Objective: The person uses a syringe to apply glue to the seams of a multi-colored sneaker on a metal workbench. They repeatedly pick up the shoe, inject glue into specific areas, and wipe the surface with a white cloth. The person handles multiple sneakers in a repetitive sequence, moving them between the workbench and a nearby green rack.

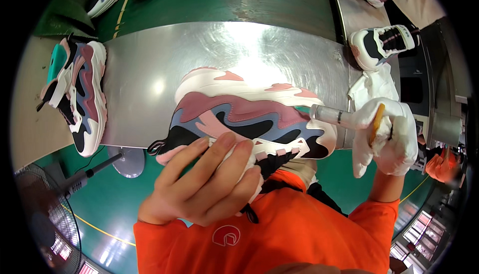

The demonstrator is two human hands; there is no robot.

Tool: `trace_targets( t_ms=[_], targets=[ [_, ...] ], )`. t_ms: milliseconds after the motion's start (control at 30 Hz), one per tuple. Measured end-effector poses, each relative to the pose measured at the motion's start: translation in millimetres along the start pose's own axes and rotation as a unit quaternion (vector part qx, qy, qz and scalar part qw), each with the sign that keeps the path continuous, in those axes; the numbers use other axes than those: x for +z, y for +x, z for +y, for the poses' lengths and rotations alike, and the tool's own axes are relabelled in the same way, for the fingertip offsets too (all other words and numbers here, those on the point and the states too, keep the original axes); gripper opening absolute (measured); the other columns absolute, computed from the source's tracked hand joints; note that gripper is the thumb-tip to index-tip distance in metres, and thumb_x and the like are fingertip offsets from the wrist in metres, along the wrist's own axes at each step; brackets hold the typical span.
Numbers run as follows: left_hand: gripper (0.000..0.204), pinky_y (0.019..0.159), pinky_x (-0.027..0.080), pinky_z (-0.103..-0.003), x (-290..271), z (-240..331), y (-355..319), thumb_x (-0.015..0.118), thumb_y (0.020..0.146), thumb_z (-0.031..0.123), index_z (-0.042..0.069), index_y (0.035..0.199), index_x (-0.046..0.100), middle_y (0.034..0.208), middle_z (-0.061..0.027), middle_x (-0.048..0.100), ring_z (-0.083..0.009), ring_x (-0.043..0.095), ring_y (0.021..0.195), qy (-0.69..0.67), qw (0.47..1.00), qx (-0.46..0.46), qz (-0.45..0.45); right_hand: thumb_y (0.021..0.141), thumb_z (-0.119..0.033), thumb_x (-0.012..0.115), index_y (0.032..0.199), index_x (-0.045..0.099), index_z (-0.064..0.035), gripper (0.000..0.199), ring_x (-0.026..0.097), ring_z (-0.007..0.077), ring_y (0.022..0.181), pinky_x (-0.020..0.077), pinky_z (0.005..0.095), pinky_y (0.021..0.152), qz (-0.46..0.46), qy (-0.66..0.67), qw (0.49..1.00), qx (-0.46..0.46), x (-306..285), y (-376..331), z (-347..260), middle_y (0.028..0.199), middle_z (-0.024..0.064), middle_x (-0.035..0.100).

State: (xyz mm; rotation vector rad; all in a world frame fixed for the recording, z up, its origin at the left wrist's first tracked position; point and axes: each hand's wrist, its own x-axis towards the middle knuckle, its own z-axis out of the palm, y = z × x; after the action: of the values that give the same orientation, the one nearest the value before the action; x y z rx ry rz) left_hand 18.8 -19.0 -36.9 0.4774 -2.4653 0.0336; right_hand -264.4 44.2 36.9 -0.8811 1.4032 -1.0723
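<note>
A multicoloured sneaker [249,112] in white, mauve, pink, blue-grey and black lies tilted on its side, sole facing away from me, toe to the right. My left hand [207,176], bare, is closed around its collar and lace area from the near side. In a white glove, my right hand [386,139] grips a clear syringe-like tube [330,115] with a greenish tip. That tip rests at or very close to the line between upper and sole near the toe; exact contact is hard to tell. A yellowish-orange strip [377,120] shows at the gloved fingers.
Under the sneaker is a shiny metal worktop [144,99]. Another such shoe [82,97] stands at the left, and one [381,47] at the right above a crumpled white cloth [374,87]. More shoes show along the far edge. A fan [47,219] is at lower left.
</note>
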Motion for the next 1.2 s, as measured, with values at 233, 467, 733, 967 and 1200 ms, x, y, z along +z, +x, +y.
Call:
trace_targets(
  t_ms=[233,467,733,967,1200],
  targets=[
    [0.008,0.086,0.050,-0.032,0.8,-2.2,1.4,0.057,0.082,0.017,0.019,0.088,0.063,0.097,-0.0024,0.071,-0.0199,0.067,0.096,0.032,0.999,0.026,-0.005,0.067,-0.015,0.058,0.091,0.057,0.0163,0.040,0.055,0.0208,0.041,0.0433,0.0370,0.061,0.019,0.035,0.999,-0.013,-17.1,-10.9,8.5,0.054,0.0153,0.056],
    [0.006,0.088,0.050,-0.034,-4.8,4.7,7.0,0.062,0.085,0.015,0.018,0.089,0.065,0.103,-0.0053,0.071,-0.0226,0.066,0.101,0.036,0.998,0.000,-0.049,0.070,-0.019,0.061,0.089,0.058,0.0156,0.040,0.054,0.0208,0.040,0.0430,0.0296,0.043,0.034,0.082,0.996,-0.025,-33.0,-25.2,27.8,0.055,0.0151,0.056],
    [0.013,0.086,0.050,-0.034,-3.0,18.1,6.4,0.063,0.086,0.017,0.013,0.099,0.063,0.105,-0.0072,0.070,-0.0254,0.065,0.104,0.078,0.995,-0.014,-0.062,0.062,-0.022,0.068,0.096,0.058,0.0212,0.056,0.055,0.0228,0.043,0.0478,0.0294,0.039,0.046,0.267,0.960,-0.073,-48.9,-44.0,78.6,0.058,0.0160,0.054],
    [0.013,0.081,0.051,-0.035,2.1,48.3,-2.2,0.059,0.092,0.021,0.009,0.097,0.062,0.105,-0.0121,0.070,-0.0289,0.066,0.101,0.127,0.990,-0.041,-0.051,0.067,-0.026,0.070,0.101,0.053,0.0239,0.063,0.054,0.0244,0.043,0.0511,0.0339,0.039,0.028,0.373,0.920,-0.121,-50.1,-52.8,114.0,0.061,0.0180,0.054],
    [0.039,0.080,0.052,-0.034,16.2,63.8,-4.0,0.077,0.078,0.035,0.007,0.099,0.060,0.103,-0.0121,0.069,-0.0289,0.068,0.093,0.184,0.982,-0.038,-0.002,0.073,-0.023,0.068,0.105,0.051,0.0241,0.059,0.054,0.0266,0.044,0.0512,0.0345,0.038,0.058,0.464,0.859,-0.209,-31.2,-64.6,137.1,0.065,0.0194,0.056]
  ],
)
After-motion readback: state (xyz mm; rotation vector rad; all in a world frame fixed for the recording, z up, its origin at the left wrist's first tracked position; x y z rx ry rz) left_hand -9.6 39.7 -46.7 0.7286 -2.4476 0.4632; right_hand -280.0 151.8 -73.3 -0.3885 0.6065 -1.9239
